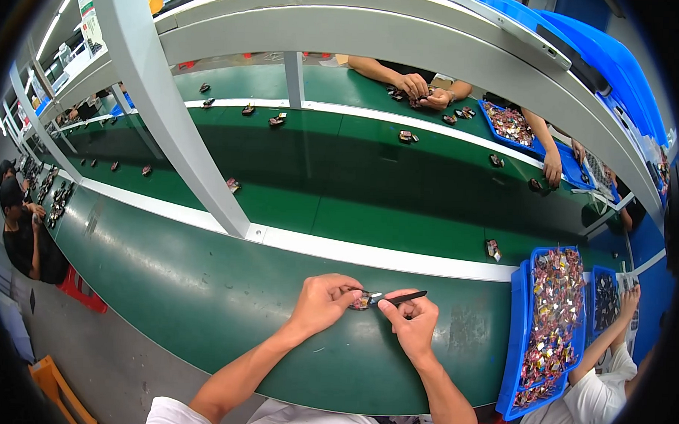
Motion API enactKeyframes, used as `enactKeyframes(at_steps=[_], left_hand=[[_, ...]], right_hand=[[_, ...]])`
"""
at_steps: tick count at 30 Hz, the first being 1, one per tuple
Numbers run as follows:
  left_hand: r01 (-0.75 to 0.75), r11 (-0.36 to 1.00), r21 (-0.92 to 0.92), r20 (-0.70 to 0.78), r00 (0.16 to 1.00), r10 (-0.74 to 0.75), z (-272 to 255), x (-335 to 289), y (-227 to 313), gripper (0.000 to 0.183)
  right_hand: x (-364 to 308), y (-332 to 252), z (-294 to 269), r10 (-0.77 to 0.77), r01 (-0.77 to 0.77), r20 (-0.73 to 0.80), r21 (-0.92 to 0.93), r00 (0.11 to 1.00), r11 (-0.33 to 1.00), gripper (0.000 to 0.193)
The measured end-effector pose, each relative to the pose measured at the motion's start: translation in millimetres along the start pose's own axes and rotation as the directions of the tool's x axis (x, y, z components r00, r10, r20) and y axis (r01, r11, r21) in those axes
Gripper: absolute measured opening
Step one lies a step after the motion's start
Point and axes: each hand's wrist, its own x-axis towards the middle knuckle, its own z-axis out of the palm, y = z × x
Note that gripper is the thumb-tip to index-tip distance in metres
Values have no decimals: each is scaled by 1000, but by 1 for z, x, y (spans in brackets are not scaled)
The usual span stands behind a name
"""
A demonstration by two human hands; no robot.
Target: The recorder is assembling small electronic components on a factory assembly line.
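Observation:
Above the green worktop (277, 284), my left hand (323, 303) pinches a small electronic assembly (361, 302) with dark, reddish and silvery parts. My right hand (413, 321) grips a slim black pen-like tool (408, 296), slanting up to the right. The tool's left end meets the assembly, and the fingertips of both hands come close together there. Fine details of the assembly are too small to make out, and the fingers cover part of it.
A blue tray (512, 352) heaped with small wired parts stands to my right, beside a smaller tray of black pieces (604, 296). Beyond a white rail (383, 257), a green conveyor belt (369, 220) carries scattered assemblies. A grey post (171, 109) rises at left. Co-workers' hands (426, 94) work opposite.

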Motion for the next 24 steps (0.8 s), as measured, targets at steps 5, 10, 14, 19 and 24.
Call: enactKeyframes(at_steps=[5, 10, 14, 19, 24], left_hand=[[-3, 1000, -10, 7, 1000, 3, 0, 0, -2, 13], [4, 1000, 18, 19, 1000, -5, -2, -1, 4, 13], [39, 999, 6, 37, 999, -39, -3, -1, 7, 12], [150, 983, -104, 118, 983, -138, -7, 0, 4, 13], [337, 859, -385, 375, 908, -188, -14, 3, 6, 28]], right_hand=[[0, -3, 1, 8, -8, 9, -7, 1000, 1000, 12], [0, -1, 2, 13, -12, -7, 28, 1000, 1000, 12], [1, 1, 0, 7, -7, 14, 20, 1000, 1000, 11], [2, -4, -4, 45, -50, 44, 111, 998, 993, 11], [4, -14, -4, 127, -134, 44, 312, 991, 940, 11]])
